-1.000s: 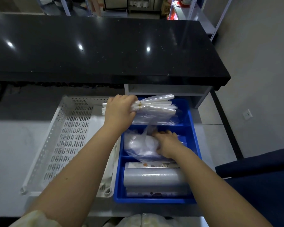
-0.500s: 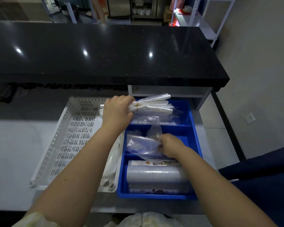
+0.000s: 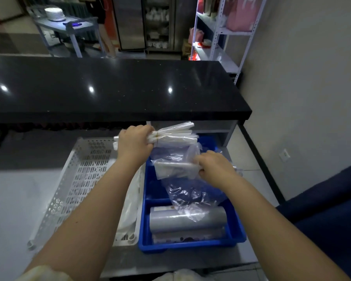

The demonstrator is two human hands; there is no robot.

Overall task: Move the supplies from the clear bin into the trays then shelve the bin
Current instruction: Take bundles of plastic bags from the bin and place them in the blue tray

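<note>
My left hand (image 3: 135,141) grips a banded bundle of clear bags (image 3: 175,133) above the far end of the blue tray (image 3: 145,243). My right hand (image 3: 213,165) holds a loose clear plastic bag (image 3: 190,191) lifted above the tray's middle compartment, with a white packet (image 3: 170,168) held against it. A grey roll of film (image 3: 187,218) lies in the near compartment of the blue tray. To the left of it stands a white perforated tray (image 3: 79,179). No clear bin shows in this view.
A black countertop (image 3: 114,88) overhangs the far side of the work surface. White plastic bags (image 3: 130,207) lie along the white tray's right side. A metal shelf rack (image 3: 221,37) stands at the back right, a dark blue seat (image 3: 332,209) at the right.
My right hand has lifted the loose clear bag up out of the middle compartment and raised it toward the bundle. My left hand has stayed with its bundle. The camera tilted up.
</note>
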